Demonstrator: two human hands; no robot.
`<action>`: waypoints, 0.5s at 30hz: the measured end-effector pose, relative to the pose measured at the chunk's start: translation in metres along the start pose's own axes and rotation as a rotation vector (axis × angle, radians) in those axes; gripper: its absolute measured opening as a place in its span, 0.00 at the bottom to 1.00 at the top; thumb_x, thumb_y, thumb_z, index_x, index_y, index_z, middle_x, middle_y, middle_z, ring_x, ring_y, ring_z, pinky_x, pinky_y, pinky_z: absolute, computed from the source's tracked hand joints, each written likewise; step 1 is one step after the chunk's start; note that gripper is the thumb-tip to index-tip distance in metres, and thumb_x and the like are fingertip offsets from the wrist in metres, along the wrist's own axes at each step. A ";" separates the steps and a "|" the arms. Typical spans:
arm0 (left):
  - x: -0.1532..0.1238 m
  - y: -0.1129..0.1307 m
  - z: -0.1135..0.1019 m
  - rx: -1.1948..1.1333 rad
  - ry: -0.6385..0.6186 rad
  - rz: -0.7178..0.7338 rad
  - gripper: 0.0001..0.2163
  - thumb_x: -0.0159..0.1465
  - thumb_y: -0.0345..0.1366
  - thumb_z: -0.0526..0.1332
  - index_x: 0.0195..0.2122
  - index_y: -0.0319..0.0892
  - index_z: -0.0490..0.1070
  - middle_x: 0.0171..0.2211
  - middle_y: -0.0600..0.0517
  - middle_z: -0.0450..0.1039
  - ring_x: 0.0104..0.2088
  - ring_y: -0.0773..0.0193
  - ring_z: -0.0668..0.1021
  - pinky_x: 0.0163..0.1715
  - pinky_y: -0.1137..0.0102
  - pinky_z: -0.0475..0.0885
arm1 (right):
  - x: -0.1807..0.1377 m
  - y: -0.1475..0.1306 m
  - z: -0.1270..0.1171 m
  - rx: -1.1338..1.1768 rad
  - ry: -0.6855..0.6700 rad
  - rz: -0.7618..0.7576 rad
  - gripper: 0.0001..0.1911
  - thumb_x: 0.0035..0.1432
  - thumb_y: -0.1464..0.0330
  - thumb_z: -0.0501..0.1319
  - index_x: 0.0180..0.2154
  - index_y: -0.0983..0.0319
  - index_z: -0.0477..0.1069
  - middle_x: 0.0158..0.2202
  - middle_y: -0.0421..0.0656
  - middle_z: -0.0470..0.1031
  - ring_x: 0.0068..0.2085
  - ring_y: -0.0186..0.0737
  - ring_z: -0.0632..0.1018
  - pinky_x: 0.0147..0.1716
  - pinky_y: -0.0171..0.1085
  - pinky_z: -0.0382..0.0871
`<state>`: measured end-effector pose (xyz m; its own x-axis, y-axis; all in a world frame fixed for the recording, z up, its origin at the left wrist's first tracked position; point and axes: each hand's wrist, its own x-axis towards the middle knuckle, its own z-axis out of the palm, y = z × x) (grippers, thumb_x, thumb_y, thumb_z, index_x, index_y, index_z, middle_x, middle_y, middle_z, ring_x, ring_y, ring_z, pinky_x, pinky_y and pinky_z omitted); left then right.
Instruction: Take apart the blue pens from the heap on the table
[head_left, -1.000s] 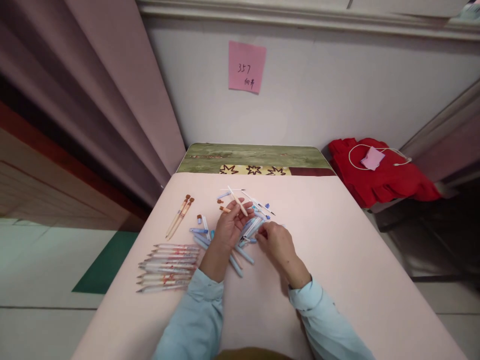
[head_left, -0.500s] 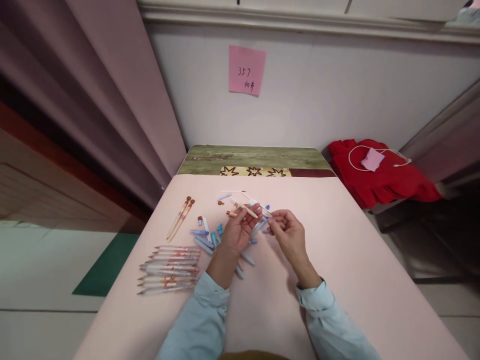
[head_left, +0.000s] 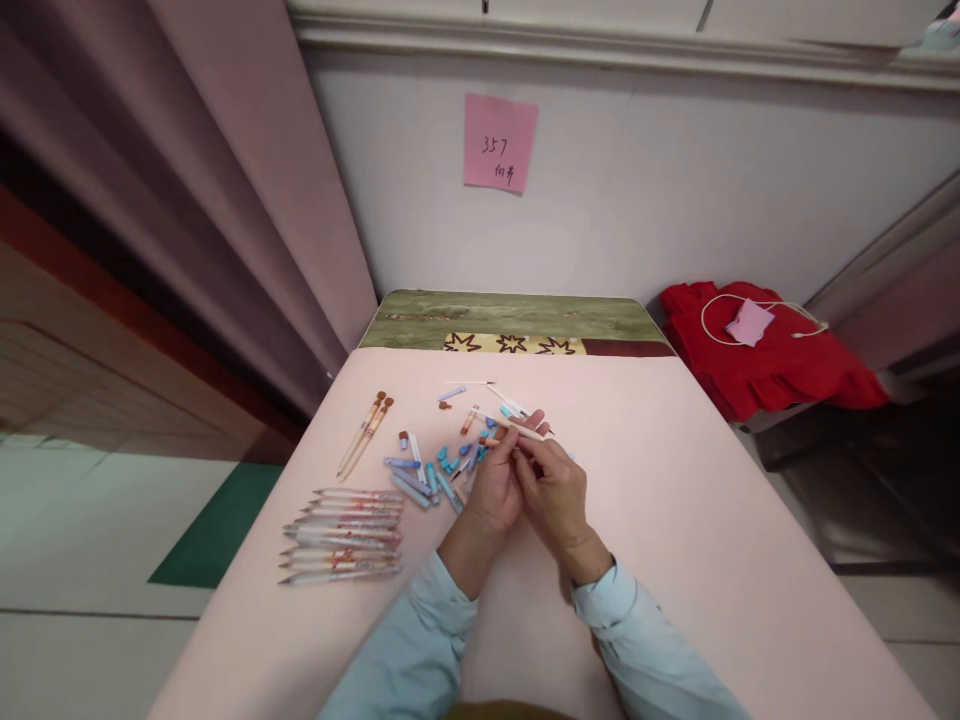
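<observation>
Close together above the table, my left hand [head_left: 496, 490] and my right hand [head_left: 556, 492] meet at a cream pen barrel [head_left: 523, 431]. My left fingers are closed around its side, and a thin white piece juts out from its left end. The right fingers pinch at the barrel from the right; any small part between them is hidden. Beneath and left of my hands lies a loose pile of blue pen parts [head_left: 411, 488] and turquoise pieces [head_left: 448, 462]. A small brown-topped part [head_left: 403, 440] lies beside the pile.
Several pens [head_left: 345, 540] lie in a row at the left. Two brown-topped pens [head_left: 366, 435] rest above them. Thin white refills [head_left: 504, 398] lie beyond my hands. A red cloth [head_left: 780, 370] with a white cable lies right of the table [head_left: 697, 560].
My right hand has moved left to join my left hand at the pen barrel. My left hand has shifted slightly right and towards me, uncovering more of the pile.
</observation>
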<state>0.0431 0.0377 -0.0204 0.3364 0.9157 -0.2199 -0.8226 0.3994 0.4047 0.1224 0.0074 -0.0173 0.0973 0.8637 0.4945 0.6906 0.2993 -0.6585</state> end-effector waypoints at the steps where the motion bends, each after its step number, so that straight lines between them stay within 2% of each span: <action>1: 0.000 0.000 0.000 0.006 0.003 0.004 0.15 0.61 0.37 0.65 0.46 0.34 0.77 0.52 0.39 0.75 0.58 0.53 0.72 0.60 0.63 0.64 | 0.000 0.001 0.000 -0.029 0.000 -0.019 0.13 0.65 0.69 0.57 0.49 0.56 0.76 0.46 0.44 0.80 0.40 0.39 0.80 0.36 0.34 0.72; 6: -0.001 0.009 0.001 0.046 0.068 0.085 0.12 0.60 0.36 0.66 0.43 0.36 0.77 0.48 0.41 0.78 0.55 0.52 0.75 0.58 0.61 0.66 | -0.001 0.001 -0.006 -0.188 -0.010 -0.146 0.10 0.65 0.69 0.57 0.43 0.60 0.76 0.36 0.45 0.79 0.33 0.38 0.79 0.29 0.32 0.67; 10: 0.002 0.026 -0.004 0.079 0.114 0.197 0.06 0.59 0.34 0.66 0.36 0.39 0.74 0.45 0.42 0.79 0.52 0.53 0.78 0.54 0.58 0.70 | 0.002 0.004 -0.021 -0.126 -0.089 -0.191 0.09 0.65 0.68 0.57 0.41 0.60 0.76 0.34 0.44 0.78 0.30 0.35 0.77 0.28 0.31 0.66; 12: 0.003 0.032 -0.006 0.094 0.129 0.227 0.06 0.60 0.34 0.66 0.36 0.40 0.71 0.44 0.42 0.80 0.50 0.54 0.79 0.53 0.57 0.71 | 0.006 0.007 -0.030 -0.060 -0.082 -0.154 0.09 0.64 0.67 0.58 0.41 0.60 0.76 0.33 0.43 0.78 0.31 0.35 0.77 0.30 0.32 0.67; 15: 0.003 0.034 -0.005 0.115 0.154 0.243 0.07 0.60 0.33 0.65 0.37 0.40 0.69 0.40 0.43 0.81 0.45 0.56 0.81 0.52 0.57 0.72 | 0.014 0.016 -0.041 0.040 0.024 0.016 0.09 0.63 0.65 0.60 0.39 0.60 0.77 0.32 0.43 0.77 0.28 0.35 0.75 0.30 0.33 0.68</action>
<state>0.0140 0.0539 -0.0124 0.0554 0.9709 -0.2330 -0.8103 0.1800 0.5577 0.1643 0.0075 0.0027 0.1253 0.8586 0.4971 0.6593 0.3024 -0.6884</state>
